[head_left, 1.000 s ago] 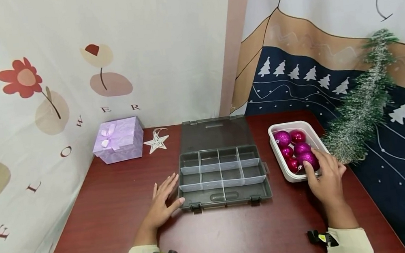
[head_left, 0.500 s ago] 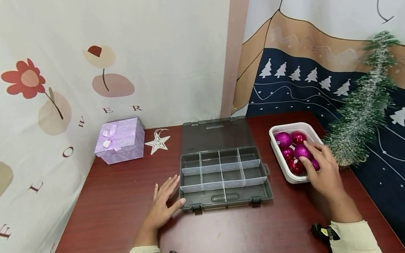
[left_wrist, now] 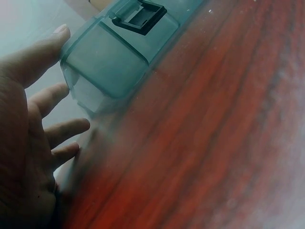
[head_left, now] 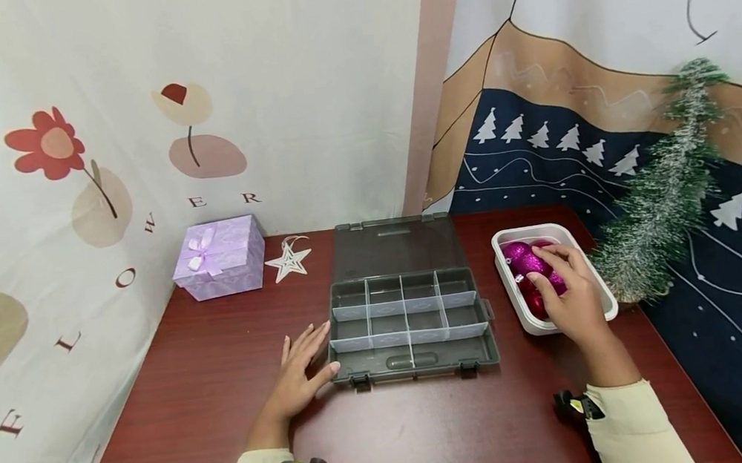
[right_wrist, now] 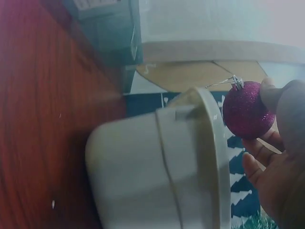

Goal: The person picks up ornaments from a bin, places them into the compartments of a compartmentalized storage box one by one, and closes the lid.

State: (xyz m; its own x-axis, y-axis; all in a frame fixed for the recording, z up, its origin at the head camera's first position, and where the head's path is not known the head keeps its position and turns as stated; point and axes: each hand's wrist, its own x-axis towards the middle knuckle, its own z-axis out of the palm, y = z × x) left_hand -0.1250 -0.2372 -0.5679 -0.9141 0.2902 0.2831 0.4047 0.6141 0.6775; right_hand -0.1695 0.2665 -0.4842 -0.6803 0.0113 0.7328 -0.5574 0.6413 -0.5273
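Observation:
My right hand (head_left: 571, 290) pinches a glittery purple Christmas ball (head_left: 527, 262) between thumb and fingers, over the white tub (head_left: 605, 298). In the right wrist view the ball (right_wrist: 248, 110) shows its silver cap and wire hook, raised above the tub's rim (right_wrist: 217, 143). More shiny red and purple balls (head_left: 535, 305) lie in the tub, partly hidden by the hand. My left hand (head_left: 298, 376) lies with fingers spread at the left side of the grey divided organizer box (head_left: 394, 367). Its thumb reaches the box's near left corner. The box's lid (head_left: 396, 248) lies folded back.
A lilac gift box with a bow (head_left: 219, 257) and a white star ornament (head_left: 289, 260) stand at the back left. A small frosted artificial tree (head_left: 663, 196) rises right behind the tub. Printed cloth hangs along the table's back and right side.
My right hand has taken a glittery purple ball from among the others and moved it up and to the left over the tub. The left hand has stayed in place.

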